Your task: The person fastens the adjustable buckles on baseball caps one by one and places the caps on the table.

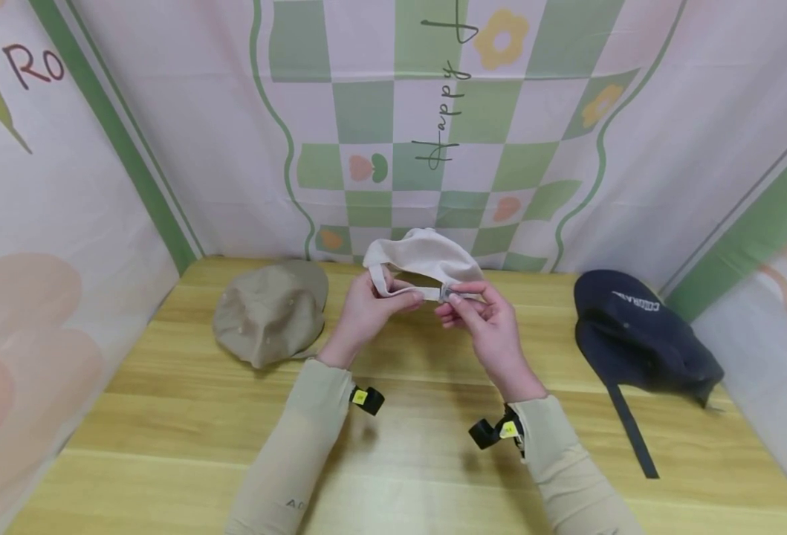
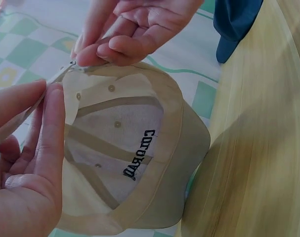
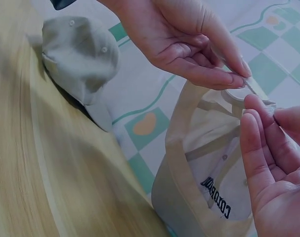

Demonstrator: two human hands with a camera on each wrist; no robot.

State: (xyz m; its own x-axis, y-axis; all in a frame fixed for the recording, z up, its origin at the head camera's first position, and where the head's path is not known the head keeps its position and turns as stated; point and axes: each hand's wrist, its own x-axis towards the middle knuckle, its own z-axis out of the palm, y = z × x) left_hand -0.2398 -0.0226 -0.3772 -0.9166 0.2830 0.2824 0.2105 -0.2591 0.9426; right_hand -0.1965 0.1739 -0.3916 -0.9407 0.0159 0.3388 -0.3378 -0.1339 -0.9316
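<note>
Both hands hold a cream baseball cap (image 1: pixel 426 253) by its back strap, above the far part of the table. The left hand (image 1: pixel 366 308) pinches the strap (image 1: pixel 426 293) between thumb and fingers on the left. At the strap's buckle (image 1: pixel 445 291), the thumb and fingers of the right hand (image 1: pixel 493 327) pinch the other side. Facing the wrists, the cap's inside (image 2: pixel 117 133) shows dark stitched lettering in the left wrist view. In the right wrist view the buckle is mostly hidden by fingers.
A khaki cap (image 1: pixel 269 312) lies on the wooden table (image 1: pixel 406 461) at the left. On the right rests a navy cap (image 1: pixel 640 334), its loose strap (image 1: pixel 634 431) stretching toward the front. A patterned curtain (image 1: pixel 393 111) hangs behind the table.
</note>
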